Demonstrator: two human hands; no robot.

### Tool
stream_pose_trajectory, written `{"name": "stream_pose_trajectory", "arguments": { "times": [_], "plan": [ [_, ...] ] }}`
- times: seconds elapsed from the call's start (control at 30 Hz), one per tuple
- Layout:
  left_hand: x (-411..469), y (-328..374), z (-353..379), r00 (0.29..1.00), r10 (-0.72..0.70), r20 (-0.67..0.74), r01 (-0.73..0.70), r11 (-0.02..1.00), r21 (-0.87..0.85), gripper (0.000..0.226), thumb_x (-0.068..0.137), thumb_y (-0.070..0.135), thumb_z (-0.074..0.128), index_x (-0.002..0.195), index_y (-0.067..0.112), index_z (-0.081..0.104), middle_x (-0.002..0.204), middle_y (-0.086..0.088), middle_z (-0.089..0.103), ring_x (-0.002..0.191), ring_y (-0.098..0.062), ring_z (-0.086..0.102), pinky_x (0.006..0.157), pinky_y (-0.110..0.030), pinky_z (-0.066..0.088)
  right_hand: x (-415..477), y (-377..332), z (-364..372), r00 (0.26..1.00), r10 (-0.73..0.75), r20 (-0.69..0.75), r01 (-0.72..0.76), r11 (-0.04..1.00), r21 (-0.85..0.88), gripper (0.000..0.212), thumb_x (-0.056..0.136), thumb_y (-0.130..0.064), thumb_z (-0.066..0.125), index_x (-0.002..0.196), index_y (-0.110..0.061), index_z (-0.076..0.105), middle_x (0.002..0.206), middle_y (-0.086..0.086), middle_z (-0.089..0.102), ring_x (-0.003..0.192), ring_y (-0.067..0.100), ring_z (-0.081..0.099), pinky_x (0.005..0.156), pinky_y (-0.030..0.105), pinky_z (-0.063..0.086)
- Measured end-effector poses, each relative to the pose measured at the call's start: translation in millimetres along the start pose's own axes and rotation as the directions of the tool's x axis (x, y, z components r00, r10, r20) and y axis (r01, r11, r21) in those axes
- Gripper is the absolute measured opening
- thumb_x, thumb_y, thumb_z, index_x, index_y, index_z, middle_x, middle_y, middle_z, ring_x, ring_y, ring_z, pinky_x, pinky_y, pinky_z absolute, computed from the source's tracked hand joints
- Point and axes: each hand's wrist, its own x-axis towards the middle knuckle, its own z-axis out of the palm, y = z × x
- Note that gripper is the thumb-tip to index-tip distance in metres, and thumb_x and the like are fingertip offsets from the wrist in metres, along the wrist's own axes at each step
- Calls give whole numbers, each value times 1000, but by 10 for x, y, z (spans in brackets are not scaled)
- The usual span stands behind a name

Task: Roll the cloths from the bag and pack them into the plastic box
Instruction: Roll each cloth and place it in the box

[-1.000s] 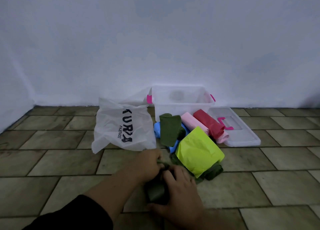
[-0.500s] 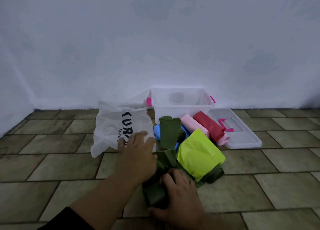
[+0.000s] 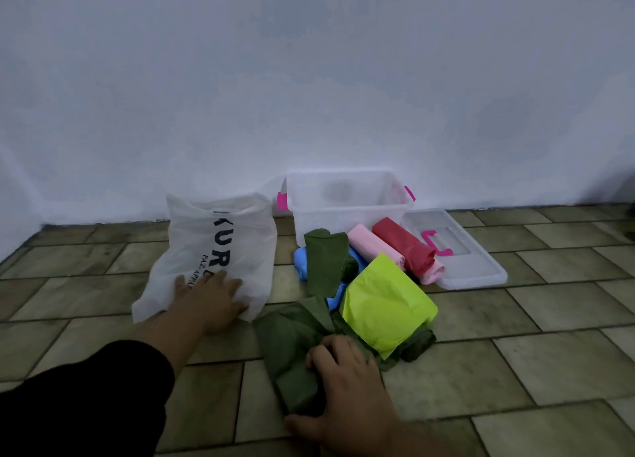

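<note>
A white plastic bag (image 3: 213, 250) with dark lettering lies on the tiled floor at the left. My left hand (image 3: 209, 302) rests flat on the bag's near edge, fingers spread. My right hand (image 3: 347, 391) grips a partly rolled dark green cloth (image 3: 292, 357) on the floor. Beyond it lie a lime green cloth (image 3: 385, 305), another dark green cloth (image 3: 324, 260), a blue cloth (image 3: 300, 262), a pink roll (image 3: 372, 247) and a red roll (image 3: 403, 247). The clear plastic box (image 3: 347, 216) with pink latches stands open against the wall.
The box's clear lid (image 3: 460, 257) with a pink handle lies flat on the floor to the right of the box. A white wall runs behind everything. Bare floor tiles (image 3: 515, 319) stretch to the right and the left.
My left hand has left the dark green cloth and moved up and left onto the bag. My right hand stays on the rolled cloth.
</note>
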Motion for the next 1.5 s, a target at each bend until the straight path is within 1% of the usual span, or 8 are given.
{"name": "stream_pose_trajectory", "arguments": {
  "times": [0.17, 0.27, 0.43, 0.67, 0.87, 1.13, 1.3, 1.5],
  "plan": [
    [-174, 308, -346, 976, 58, -208, -82, 991, -108, 73, 89, 60, 42, 150, 35, 10, 160, 0, 1, 147, -24, 4, 113, -58, 1, 12, 5, -4, 1000, 10, 19, -10, 1000, 11, 63, 52, -79, 51, 99, -40, 36, 113, -12, 36, 112, 15, 38, 86, 37, 33],
    [-549, 736, -462, 838, 155, -523, -372, 864, -340, 51, 87, 50, 47, 135, 35, 40, 144, 3, 40, 130, -17, 39, 106, -43, 31, 28, 4, -8, 1000, 13, 27, -13, 1000, 11, 66, 52, -81, 50, 102, -40, 37, 115, -12, 36, 114, 15, 37, 89, 38, 34],
    [-968, 1171, -276, 933, 361, 18, -280, 753, -596, 50, 93, 62, 27, 115, 32, 61, 115, 5, 64, 101, -10, 57, 87, -27, 42, 15, -35, 58, 999, 36, -6, -36, 999, -3, 102, 54, -80, 46, 144, -39, 22, 149, -8, 24, 138, 16, 21, 108, 45, 23],
    [-855, 1231, -267, 946, 232, 229, 46, 601, -798, 75, 87, 72, 26, 124, 18, 62, 128, -9, 60, 115, -19, 54, 104, -35, 38, 91, -177, 49, 992, 117, -43, -116, 993, 9, 100, 50, -73, 42, 142, -40, 22, 141, -10, 30, 128, 17, 29, 95, 43, 34],
    [-808, 1227, -289, 940, 216, 266, 56, 670, -741, 82, 86, 73, 19, 126, 16, 61, 133, -10, 56, 120, -20, 51, 107, -34, 34, 44, -173, 21, 992, 115, -57, -115, 993, 0, 77, 50, -74, 44, 123, -48, 39, 120, -22, 46, 115, 17, 36, 86, 46, 30],
    [-791, 1277, -255, 941, 231, 247, 28, 674, -738, 75, 89, 70, 22, 132, 20, 55, 135, -8, 55, 121, -22, 50, 108, -37, 34, 26, -97, -93, 994, -4, 110, 11, 998, -69, 79, 58, -77, 44, 131, -49, 30, 133, -18, 42, 117, 20, 34, 90, 49, 29],
    [-816, 1287, -250, 945, 247, 216, -29, 720, -694, 75, 90, 69, 18, 134, 20, 52, 139, -11, 50, 126, -24, 47, 110, -39, 32, -23, 172, -297, 972, -147, 184, 166, 981, -96, 63, 71, -49, 48, 130, -44, 27, 131, -16, 49, 124, 15, 39, 108, 61, 12],
    [-850, 1277, -253, 941, 252, 225, -29, 725, -688, 72, 90, 69, 15, 60, 18, 56, 78, -3, 60, 89, -22, 58, 95, -36, 40, 229, 254, -487, 924, -174, 341, 222, 969, -107, 48, 79, -29, 56, 125, -38, 43, 121, -10, 59, 120, 13, 48, 112, 60, -1]
  ]
}}
